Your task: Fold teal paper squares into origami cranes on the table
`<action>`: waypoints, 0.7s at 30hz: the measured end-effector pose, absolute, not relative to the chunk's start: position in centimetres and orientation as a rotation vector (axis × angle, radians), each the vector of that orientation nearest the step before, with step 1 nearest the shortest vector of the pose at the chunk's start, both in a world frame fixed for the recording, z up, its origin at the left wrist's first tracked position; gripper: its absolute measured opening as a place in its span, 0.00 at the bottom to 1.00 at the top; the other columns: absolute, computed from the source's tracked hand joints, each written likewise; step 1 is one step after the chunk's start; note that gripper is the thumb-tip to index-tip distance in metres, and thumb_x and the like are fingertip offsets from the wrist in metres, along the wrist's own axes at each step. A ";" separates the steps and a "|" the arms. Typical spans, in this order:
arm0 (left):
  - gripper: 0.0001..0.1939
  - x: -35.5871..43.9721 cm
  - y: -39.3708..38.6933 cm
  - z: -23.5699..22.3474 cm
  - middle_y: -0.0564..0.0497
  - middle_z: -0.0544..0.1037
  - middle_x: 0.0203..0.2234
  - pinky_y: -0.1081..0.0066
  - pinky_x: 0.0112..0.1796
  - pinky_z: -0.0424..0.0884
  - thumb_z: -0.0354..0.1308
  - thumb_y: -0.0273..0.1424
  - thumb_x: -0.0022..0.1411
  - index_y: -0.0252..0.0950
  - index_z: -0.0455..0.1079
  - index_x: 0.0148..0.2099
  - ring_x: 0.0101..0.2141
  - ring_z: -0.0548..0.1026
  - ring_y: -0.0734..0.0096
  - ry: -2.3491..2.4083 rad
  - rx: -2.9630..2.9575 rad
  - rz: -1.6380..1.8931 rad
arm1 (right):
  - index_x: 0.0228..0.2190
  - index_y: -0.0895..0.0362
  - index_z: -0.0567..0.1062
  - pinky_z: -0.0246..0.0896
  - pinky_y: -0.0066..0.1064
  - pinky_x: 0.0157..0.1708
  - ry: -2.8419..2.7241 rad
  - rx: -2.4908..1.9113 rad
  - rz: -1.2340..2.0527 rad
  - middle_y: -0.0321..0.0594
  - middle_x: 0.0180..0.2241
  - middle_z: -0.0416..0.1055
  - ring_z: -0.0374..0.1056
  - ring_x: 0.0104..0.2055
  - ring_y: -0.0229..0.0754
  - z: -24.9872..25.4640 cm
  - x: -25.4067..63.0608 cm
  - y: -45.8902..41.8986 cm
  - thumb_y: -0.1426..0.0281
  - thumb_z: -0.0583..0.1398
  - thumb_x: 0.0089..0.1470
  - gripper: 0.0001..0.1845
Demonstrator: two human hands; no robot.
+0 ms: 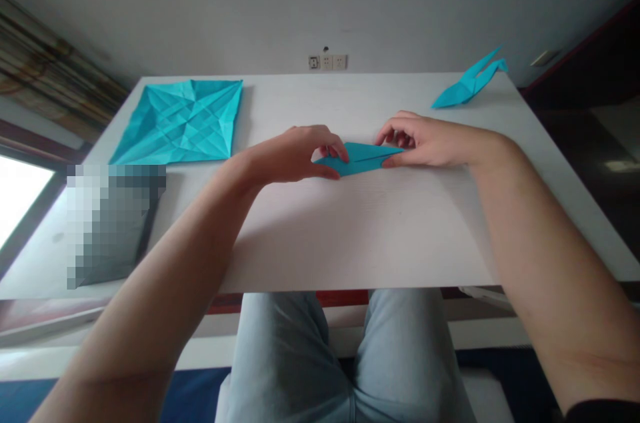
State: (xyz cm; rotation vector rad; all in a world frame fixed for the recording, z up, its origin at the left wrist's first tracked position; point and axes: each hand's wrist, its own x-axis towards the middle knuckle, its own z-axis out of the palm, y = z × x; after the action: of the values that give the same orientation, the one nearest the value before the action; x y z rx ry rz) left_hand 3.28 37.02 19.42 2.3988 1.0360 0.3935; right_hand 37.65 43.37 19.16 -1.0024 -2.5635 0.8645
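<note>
A folded piece of blue paper (361,157), narrow and kite-shaped with a slit along its middle, lies at the centre of the table between my hands. My left hand (315,153) pinches its left end, fingertips on top and thumb along the near edge. At the pointed right end, my right hand (407,139) is closed on the paper, thumb in front and curled fingers behind. A blue origami bird (470,84) with a pointed tail and bent head rests at the back right, beyond my right hand.
On the back left of the white table (360,229) lies a creased blue sheet (187,119). A dark flat object (117,229), partly pixelated, sits at the left near the front edge. Wall sockets (327,63) show behind the table.
</note>
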 end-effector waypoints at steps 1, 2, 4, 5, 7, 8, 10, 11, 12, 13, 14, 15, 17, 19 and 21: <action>0.19 3.1 37.1 19.4 0.48 0.88 0.52 0.65 0.52 0.75 0.76 0.42 0.66 0.46 0.88 0.57 0.48 0.84 0.61 1.045 2.399 0.386 | 0.47 0.44 0.90 0.74 0.49 0.43 -2.557 -1.013 0.871 0.44 0.47 0.80 0.73 0.41 0.52 19.2 37.5 43.3 0.40 0.81 0.51 0.30; 0.19 3.0 37.1 19.5 0.48 0.88 0.53 0.64 0.53 0.74 0.76 0.43 0.66 0.46 0.88 0.57 0.48 0.84 0.60 1.054 2.395 0.380 | 0.46 0.44 0.90 0.74 0.50 0.43 -2.548 -1.029 0.878 0.44 0.47 0.80 0.73 0.42 0.54 19.3 37.3 43.2 0.39 0.80 0.51 0.30; 0.20 2.9 37.1 19.7 0.48 0.88 0.53 0.64 0.53 0.74 0.77 0.44 0.65 0.46 0.88 0.57 0.49 0.84 0.60 1.065 2.384 0.373 | 0.46 0.44 0.90 0.72 0.50 0.46 -2.525 -1.060 0.871 0.45 0.47 0.82 0.75 0.44 0.55 19.3 36.5 42.7 0.39 0.77 0.57 0.27; 0.20 3.0 37.1 19.7 0.48 0.88 0.53 0.65 0.52 0.74 0.77 0.44 0.65 0.46 0.88 0.57 0.49 0.84 0.60 1.064 2.381 0.374 | 0.46 0.45 0.89 0.71 0.50 0.47 -2.513 -1.067 0.848 0.45 0.46 0.82 0.75 0.44 0.55 19.2 35.9 42.5 0.40 0.75 0.60 0.25; 0.16 3.4 36.9 19.7 0.47 0.88 0.51 0.65 0.51 0.74 0.73 0.42 0.69 0.45 0.88 0.55 0.48 0.84 0.61 1.072 2.385 0.390 | 0.45 0.46 0.89 0.68 0.50 0.51 -2.502 -1.052 0.738 0.44 0.45 0.83 0.75 0.45 0.55 18.9 34.9 42.0 0.43 0.73 0.64 0.22; 0.14 3.7 36.8 19.6 0.47 0.88 0.49 0.66 0.50 0.74 0.72 0.42 0.71 0.44 0.88 0.54 0.46 0.84 0.61 1.093 2.392 0.407 | 0.44 0.47 0.88 0.66 0.51 0.53 -2.498 -1.042 0.680 0.44 0.44 0.83 0.75 0.45 0.55 18.7 34.4 41.8 0.45 0.74 0.64 0.20; 0.11 4.5 36.6 19.2 0.47 0.88 0.45 0.65 0.48 0.72 0.70 0.41 0.73 0.42 0.87 0.51 0.43 0.83 0.62 1.185 2.405 0.454 | 0.42 0.49 0.86 0.63 0.50 0.55 -2.485 -1.029 0.607 0.44 0.43 0.83 0.74 0.45 0.54 18.2 33.8 41.5 0.48 0.74 0.64 0.19; 0.11 4.9 36.5 18.9 0.47 0.88 0.44 0.65 0.48 0.71 0.71 0.42 0.72 0.41 0.86 0.49 0.42 0.83 0.62 1.244 2.409 0.476 | 0.41 0.50 0.85 0.62 0.49 0.55 -2.478 -1.026 0.599 0.44 0.43 0.83 0.74 0.44 0.53 18.0 33.6 41.4 0.49 0.74 0.65 0.18; 0.12 5.2 36.4 18.6 0.46 0.87 0.44 0.64 0.48 0.71 0.73 0.42 0.71 0.40 0.85 0.49 0.42 0.82 0.62 1.296 2.409 0.497 | 0.40 0.50 0.84 0.62 0.48 0.54 -2.469 -1.024 0.602 0.44 0.42 0.83 0.73 0.43 0.53 17.8 33.4 41.4 0.50 0.74 0.65 0.17; 0.14 5.4 36.3 18.4 0.46 0.87 0.44 0.64 0.48 0.70 0.74 0.43 0.70 0.39 0.84 0.50 0.42 0.82 0.61 1.334 2.404 0.519 | 0.40 0.51 0.84 0.61 0.48 0.53 -2.460 -1.022 0.611 0.44 0.42 0.82 0.73 0.42 0.52 17.7 33.3 41.3 0.51 0.73 0.66 0.16; 0.17 5.6 36.2 18.2 0.45 0.87 0.46 0.63 0.48 0.70 0.75 0.43 0.69 0.38 0.83 0.52 0.42 0.82 0.61 1.360 2.396 0.540 | 0.40 0.51 0.83 0.61 0.47 0.52 -2.452 -1.020 0.622 0.44 0.41 0.82 0.72 0.42 0.52 17.6 33.3 41.3 0.52 0.73 0.67 0.15; 0.20 5.7 36.1 18.0 0.44 0.87 0.48 0.63 0.48 0.70 0.76 0.43 0.68 0.38 0.81 0.55 0.43 0.82 0.61 1.373 2.386 0.558 | 0.40 0.51 0.83 0.61 0.46 0.51 -2.441 -1.020 0.635 0.43 0.41 0.82 0.72 0.41 0.51 17.6 33.2 41.3 0.53 0.73 0.67 0.15; 0.24 5.8 35.9 18.0 0.42 0.86 0.52 0.62 0.49 0.70 0.77 0.42 0.68 0.37 0.79 0.60 0.44 0.82 0.61 1.385 2.370 0.576 | 0.40 0.51 0.83 0.61 0.45 0.49 -2.422 -1.017 0.685 0.43 0.41 0.81 0.71 0.41 0.50 17.5 33.1 41.4 0.55 0.73 0.66 0.14; 0.24 5.8 35.9 18.1 0.42 0.85 0.54 0.62 0.49 0.70 0.77 0.41 0.68 0.37 0.78 0.60 0.45 0.82 0.60 1.384 2.370 0.568 | 0.42 0.51 0.85 0.62 0.43 0.47 -2.412 -1.001 0.755 0.42 0.41 0.81 0.71 0.40 0.49 17.5 33.0 41.4 0.56 0.74 0.65 0.13; 0.22 5.9 35.9 18.3 0.43 0.86 0.53 0.61 0.50 0.70 0.76 0.40 0.68 0.38 0.79 0.59 0.46 0.83 0.59 1.369 2.372 0.566 | 0.44 0.51 0.86 0.63 0.42 0.45 -2.407 -0.966 0.797 0.42 0.41 0.80 0.70 0.40 0.49 17.6 33.0 41.5 0.57 0.74 0.64 0.12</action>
State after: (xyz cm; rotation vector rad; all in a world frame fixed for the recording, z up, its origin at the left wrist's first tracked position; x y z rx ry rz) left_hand 5.93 35.85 18.32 2.3720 1.3691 0.5657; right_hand 32.98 41.46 17.55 -0.9658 -2.4066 0.7974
